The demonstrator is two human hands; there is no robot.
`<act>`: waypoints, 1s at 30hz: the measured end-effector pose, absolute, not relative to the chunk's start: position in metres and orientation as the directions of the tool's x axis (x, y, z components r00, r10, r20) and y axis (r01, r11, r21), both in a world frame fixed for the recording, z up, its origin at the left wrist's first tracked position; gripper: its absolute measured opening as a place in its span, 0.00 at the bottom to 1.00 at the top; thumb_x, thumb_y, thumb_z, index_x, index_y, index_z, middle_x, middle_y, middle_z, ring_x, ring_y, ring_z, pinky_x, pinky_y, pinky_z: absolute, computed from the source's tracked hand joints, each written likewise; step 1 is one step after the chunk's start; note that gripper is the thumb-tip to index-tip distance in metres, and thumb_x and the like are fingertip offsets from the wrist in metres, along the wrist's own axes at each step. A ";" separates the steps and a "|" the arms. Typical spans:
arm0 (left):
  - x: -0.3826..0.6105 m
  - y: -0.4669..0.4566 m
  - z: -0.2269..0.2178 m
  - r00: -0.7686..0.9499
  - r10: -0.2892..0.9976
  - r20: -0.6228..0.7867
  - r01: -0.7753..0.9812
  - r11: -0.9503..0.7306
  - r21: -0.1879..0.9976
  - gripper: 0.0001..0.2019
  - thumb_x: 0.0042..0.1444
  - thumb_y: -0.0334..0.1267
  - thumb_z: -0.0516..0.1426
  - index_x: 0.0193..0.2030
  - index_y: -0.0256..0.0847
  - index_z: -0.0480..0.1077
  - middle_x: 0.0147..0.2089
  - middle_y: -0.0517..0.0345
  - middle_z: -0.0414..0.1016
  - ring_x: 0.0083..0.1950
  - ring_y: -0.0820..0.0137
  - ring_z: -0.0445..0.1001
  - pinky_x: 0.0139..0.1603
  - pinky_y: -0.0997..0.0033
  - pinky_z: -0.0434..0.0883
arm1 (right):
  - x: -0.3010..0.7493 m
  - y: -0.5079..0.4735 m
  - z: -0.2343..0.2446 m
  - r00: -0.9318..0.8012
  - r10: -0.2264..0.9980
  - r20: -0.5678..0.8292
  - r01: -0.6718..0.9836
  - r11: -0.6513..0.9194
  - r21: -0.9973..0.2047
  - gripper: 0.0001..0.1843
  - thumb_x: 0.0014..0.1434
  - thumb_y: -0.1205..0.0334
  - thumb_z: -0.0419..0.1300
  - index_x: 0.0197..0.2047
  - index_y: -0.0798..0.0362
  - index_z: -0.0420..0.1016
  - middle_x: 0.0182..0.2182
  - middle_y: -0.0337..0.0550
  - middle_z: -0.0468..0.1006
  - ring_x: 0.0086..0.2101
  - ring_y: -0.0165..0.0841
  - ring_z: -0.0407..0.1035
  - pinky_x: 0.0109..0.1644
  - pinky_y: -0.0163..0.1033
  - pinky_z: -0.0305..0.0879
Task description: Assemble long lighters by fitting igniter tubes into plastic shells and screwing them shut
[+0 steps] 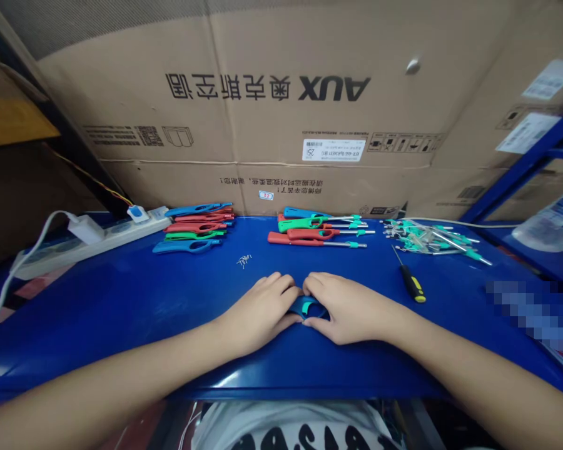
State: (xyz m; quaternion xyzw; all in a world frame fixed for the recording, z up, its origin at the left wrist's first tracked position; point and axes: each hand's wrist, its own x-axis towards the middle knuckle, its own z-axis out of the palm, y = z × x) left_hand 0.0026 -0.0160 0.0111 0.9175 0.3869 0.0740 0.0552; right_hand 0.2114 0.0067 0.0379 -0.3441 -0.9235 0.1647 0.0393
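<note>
Near the front middle of the blue table, my left hand point(261, 307) and my right hand point(344, 307) meet around a blue lighter handle point(304, 305). A green trigger shows in its opening. My left fingers and thumb pinch one end, while my right fingers and thumb close on the other. Most of the handle is hidden by the hands. Beyond my left hand lies a small heap of screws point(244, 260). A black and yellow screwdriver point(411, 282) rests to the right of my right hand, apart from it.
Blue, red and green handle shells point(192, 227) are stacked at back left. Long-nosed lighters point(309, 235) lie at back centre, and metal lighter rods with green parts point(431, 239) at back right. A power strip point(117, 240) runs along the left. A large cardboard panel point(263, 37) stands behind.
</note>
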 end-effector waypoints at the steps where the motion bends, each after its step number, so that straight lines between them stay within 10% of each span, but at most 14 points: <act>1: 0.001 -0.013 0.009 0.693 0.714 0.102 0.692 -0.698 0.186 0.15 0.66 0.44 0.57 0.55 0.39 0.69 0.49 0.48 0.71 0.49 0.56 0.69 0.50 0.55 0.70 | 0.212 0.007 0.036 -0.755 0.655 -0.030 0.624 0.704 -0.339 0.14 0.59 0.56 0.64 0.43 0.56 0.69 0.42 0.53 0.74 0.41 0.42 0.70 0.45 0.44 0.66; 17: -0.010 0.007 0.001 0.651 0.721 0.236 0.584 -0.675 0.452 0.15 0.67 0.48 0.56 0.54 0.42 0.67 0.52 0.51 0.74 0.52 0.60 0.72 0.54 0.58 0.70 | 0.229 0.025 0.040 -0.735 0.676 -0.047 0.622 0.645 -0.443 0.20 0.61 0.50 0.66 0.46 0.53 0.65 0.41 0.46 0.76 0.39 0.37 0.70 0.37 0.37 0.60; 22: -0.011 0.011 -0.001 0.625 0.725 0.290 0.531 -0.667 0.523 0.14 0.68 0.46 0.56 0.54 0.41 0.68 0.53 0.51 0.73 0.54 0.62 0.71 0.57 0.59 0.69 | 0.239 0.043 0.032 -0.755 0.656 -0.014 0.588 0.667 -0.457 0.07 0.63 0.65 0.60 0.32 0.54 0.69 0.32 0.41 0.76 0.34 0.33 0.69 0.37 0.35 0.58; 30: -0.010 0.009 -0.001 0.519 0.737 0.432 0.429 -0.662 0.614 0.11 0.67 0.42 0.57 0.52 0.40 0.69 0.51 0.52 0.74 0.53 0.65 0.73 0.56 0.65 0.69 | 0.238 0.051 0.025 -0.698 0.714 0.054 0.440 0.488 -0.754 0.08 0.63 0.65 0.55 0.34 0.54 0.74 0.31 0.40 0.77 0.33 0.32 0.68 0.39 0.36 0.62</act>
